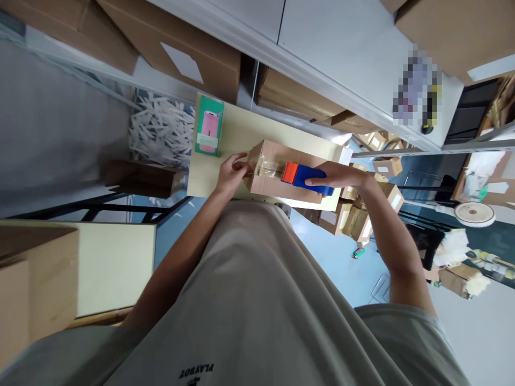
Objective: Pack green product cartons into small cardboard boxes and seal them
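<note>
A brown cardboard box (pixel 269 186) lies on the cream table (pixel 237 123), with clear tape (pixel 266 165) along the left part of its top seam. My right hand (pixel 336 176) is closed around a tape dispenser (pixel 308 176) with a blue body and an orange front, which rests on top of the box. At the box's left end is my left hand (pixel 231 172), its fingers apart and bent, the tips touching or very near the cardboard. A green box (pixel 209 126) with a pink cup pictured on it lies at the table's left end.
Large cartons (pixel 201 59) sit under a grey shelf (pixel 322 53) beyond the table. White paper strips (pixel 161 126) fill a bin at left, beside an open carton (pixel 145 179). Several stacked boxes (pixel 354 220) and a white fan (pixel 475 214) stand to the right.
</note>
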Motion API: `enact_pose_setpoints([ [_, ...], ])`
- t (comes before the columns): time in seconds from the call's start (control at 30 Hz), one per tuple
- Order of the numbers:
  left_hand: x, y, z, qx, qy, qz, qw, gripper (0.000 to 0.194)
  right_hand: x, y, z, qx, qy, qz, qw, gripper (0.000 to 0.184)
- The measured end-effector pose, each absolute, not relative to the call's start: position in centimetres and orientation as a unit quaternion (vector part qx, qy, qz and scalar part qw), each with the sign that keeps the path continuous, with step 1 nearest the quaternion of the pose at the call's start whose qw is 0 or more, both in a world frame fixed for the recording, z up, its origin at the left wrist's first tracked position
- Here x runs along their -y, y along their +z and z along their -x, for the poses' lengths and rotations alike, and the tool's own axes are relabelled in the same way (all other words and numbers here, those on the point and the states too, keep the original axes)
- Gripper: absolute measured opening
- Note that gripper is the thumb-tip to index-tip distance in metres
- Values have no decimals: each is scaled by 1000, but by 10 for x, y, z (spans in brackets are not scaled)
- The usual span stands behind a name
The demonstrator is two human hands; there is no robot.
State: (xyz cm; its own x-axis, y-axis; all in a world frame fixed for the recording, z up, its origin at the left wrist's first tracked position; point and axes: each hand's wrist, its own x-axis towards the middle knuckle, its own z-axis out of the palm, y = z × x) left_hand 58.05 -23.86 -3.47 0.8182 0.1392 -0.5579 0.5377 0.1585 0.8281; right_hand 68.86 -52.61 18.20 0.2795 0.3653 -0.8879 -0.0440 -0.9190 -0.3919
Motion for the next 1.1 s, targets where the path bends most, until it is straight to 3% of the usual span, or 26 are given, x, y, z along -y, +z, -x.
enact_pose_setpoints([
  [0.2,233,11,-575,-71,-33,-847,525,86,532,176,-686,97,587,782,184,75],
  [0.3,246,42,-581,127,-61,-874,464,108,536,173,-685,103,579,788,180,76],
  [0.4,262,53,-591,227,-109,-872,419,136,537,172,-685,107,585,782,187,75],
  [0.7,266,29,-596,214,-141,-901,349,143,556,186,-685,125,596,763,216,75],
  [0.87,268,9,-570,110,-185,-909,357,148,599,180,-686,134,636,743,157,74],
  [1.1,331,57,-582,198,-158,-893,371,163,645,160,-683,148,617,752,176,70],
])
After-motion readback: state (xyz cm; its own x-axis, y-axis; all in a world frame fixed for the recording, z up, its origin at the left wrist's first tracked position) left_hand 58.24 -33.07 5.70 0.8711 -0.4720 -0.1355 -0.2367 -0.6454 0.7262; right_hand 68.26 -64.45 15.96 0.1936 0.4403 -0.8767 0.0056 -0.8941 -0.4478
